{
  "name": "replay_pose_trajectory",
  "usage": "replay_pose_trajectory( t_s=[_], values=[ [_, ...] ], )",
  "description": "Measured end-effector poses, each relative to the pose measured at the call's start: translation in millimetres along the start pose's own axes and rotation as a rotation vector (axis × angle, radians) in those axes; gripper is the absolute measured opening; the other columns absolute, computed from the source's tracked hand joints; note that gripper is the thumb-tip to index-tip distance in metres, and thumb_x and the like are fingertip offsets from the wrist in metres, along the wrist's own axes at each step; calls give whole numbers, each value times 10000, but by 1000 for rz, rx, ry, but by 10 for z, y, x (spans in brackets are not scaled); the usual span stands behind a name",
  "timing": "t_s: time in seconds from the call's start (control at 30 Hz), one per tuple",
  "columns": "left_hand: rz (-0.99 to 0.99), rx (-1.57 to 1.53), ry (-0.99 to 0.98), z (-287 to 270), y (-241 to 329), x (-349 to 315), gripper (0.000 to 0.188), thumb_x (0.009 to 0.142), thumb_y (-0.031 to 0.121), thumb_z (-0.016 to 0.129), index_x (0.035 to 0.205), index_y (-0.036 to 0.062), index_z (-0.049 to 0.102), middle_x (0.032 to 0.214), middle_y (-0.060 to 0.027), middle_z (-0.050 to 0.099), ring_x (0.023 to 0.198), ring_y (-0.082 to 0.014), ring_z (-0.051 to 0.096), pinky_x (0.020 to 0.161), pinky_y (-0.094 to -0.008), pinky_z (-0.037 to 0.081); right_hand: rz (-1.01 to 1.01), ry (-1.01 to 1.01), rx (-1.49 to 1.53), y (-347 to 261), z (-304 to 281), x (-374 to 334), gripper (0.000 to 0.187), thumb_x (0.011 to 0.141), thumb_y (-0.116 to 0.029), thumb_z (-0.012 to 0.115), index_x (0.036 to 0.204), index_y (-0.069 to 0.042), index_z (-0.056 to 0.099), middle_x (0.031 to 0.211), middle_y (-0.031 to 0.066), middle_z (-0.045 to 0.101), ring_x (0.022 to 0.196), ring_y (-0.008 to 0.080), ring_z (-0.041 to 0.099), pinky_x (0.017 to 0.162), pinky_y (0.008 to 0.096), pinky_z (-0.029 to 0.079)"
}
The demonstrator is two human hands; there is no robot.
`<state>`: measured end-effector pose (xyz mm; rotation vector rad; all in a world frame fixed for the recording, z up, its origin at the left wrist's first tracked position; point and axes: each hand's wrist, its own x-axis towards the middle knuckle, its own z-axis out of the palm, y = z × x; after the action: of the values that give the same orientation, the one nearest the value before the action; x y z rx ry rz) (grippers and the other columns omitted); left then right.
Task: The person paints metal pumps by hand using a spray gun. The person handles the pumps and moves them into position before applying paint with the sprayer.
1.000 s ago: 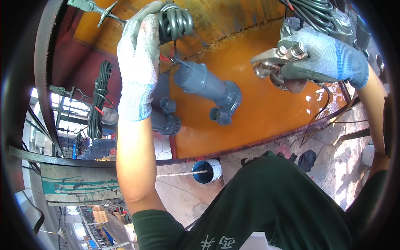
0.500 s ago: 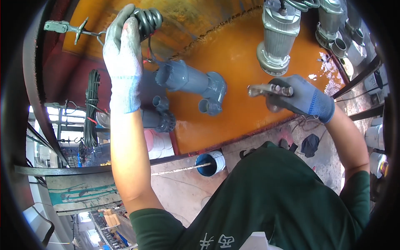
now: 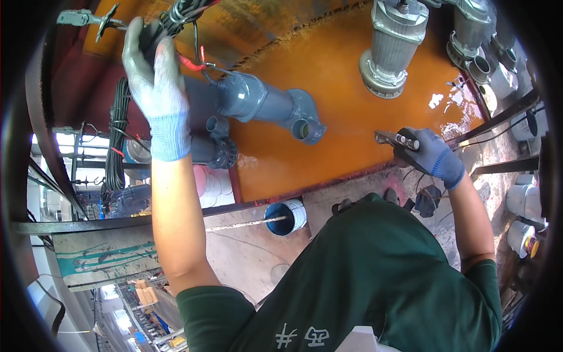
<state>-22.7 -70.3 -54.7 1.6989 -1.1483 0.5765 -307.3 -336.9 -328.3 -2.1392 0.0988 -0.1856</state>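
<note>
While the R hand gripped a metal spray gun, an open bkt sat on the floor, well below & left of the R fingers: blue inside, w/ a pale rod sticking out of its mouth to the left; couldn't tell how full. White pails stood well right of the R fingers, contents not visible. A pinkish-white tub showed below & right of the L hand, inside hidden.

R fingers were clamped round the gun's grip. L fingers, thumb somewhat apart from the rest, touched a dark cable coil up top; couldn't tell if they were closed on it. The blue-gray pump hung just right of & below the L fingers, by a red-marked wire, its open outlet pointing roughly twd the R hand. A silver pump was above the R fingers, clear of them.

Vs. 0.5 s ago: R hand + gun had moved farther from both pumps; the blue-gray one had swung a bit, outlet higher & nearer the silver one. L thumb was spread wider, and the coil had turned, strands more lengthwise.
</note>
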Motion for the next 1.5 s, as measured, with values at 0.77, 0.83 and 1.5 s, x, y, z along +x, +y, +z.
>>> replay_pose_trajectory(
  t_s=[0.77, 0.83, 1.5],
  values=[
    [-1396, 299, 304, -843, -672, -6416, 230, 1028, 132, 651, 1137, -43, 751, 914, -53, 714, 846, -163, 643, 786, -309, 533, -121, 158, 351, -824, -215, 15, 168, 993, -70, 686, 1124, 32, 661, 914, 54, 722, 815, 105, 659, 753, 270, 546],
    [-1373, 244, 362, -1161, -900, -6347, 293, 1035, 106, 633, 1288, -27, 699, 1106, -93, 729, 964, -171, 651, 853, -324, 541, -81, -72, 315, -878, -194, 51, 167, 954, -102, 712, 1067, 7, 656, 832, 105, 704, 766, 179, 682, 728, 321, 543],
    [139, 993, 236, -1670, -869, -761, 472, 1070, 240, 595, 1471, -9, 597, 1448, -323, 549, 1370, -449, 508, 1153, -533, 400, -108, -159, -449, -1568, -496, 1705, 389, 970, -399, 707, 1065, -26, 649, 958, 188, 708, 912, 349, 707, 841, 447, 546]
  ],
)
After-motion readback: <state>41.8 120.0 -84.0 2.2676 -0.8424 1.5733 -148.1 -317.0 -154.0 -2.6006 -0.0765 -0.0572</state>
